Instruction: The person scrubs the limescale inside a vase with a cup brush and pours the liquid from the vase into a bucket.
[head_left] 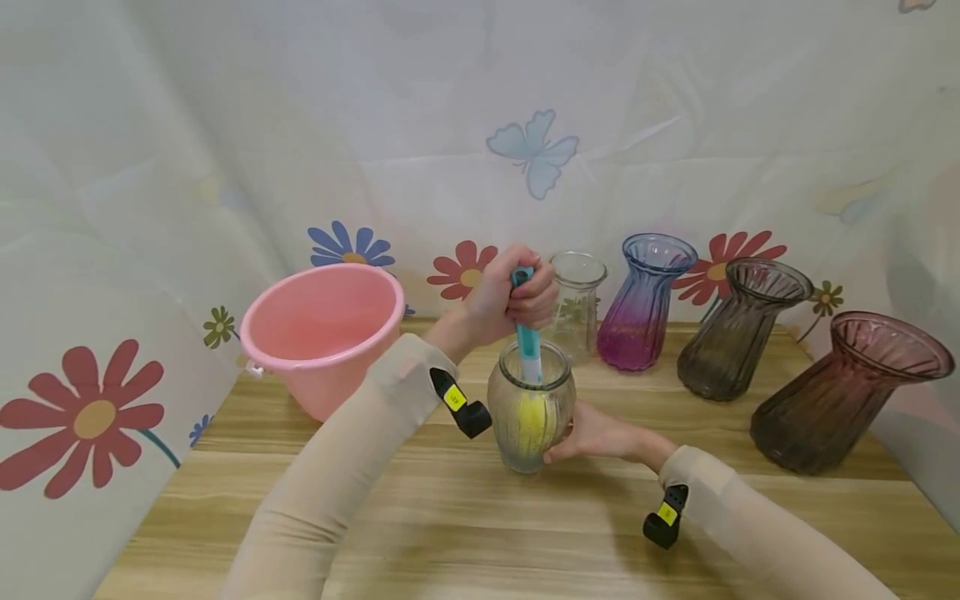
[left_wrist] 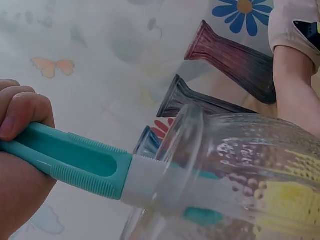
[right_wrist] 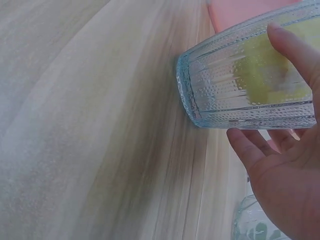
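Observation:
My left hand (head_left: 498,298) grips the teal handle of a sponge brush (head_left: 528,343) from above. The brush stands nearly upright, its white neck passing through the mouth of a clear ribbed glass vase (head_left: 504,421). Inside, the yellow sponge head (head_left: 538,423) shows through the dotted glass, low in the vase. My right hand (head_left: 600,431) holds the vase around its lower right side. In the right wrist view, the thumb (right_wrist: 292,47) lies along one side of the glass and the fingers (right_wrist: 250,150) support the other.
A pink bucket (head_left: 322,375) stands at the back left. Behind the held vase is a clear vase (head_left: 573,321). A blue-purple vase (head_left: 641,308), a grey-brown vase (head_left: 738,342) and a reddish-brown vase (head_left: 832,404) stand rightward on the wooden table (head_left: 450,533). A printed curtain (head_left: 420,108) closes the back.

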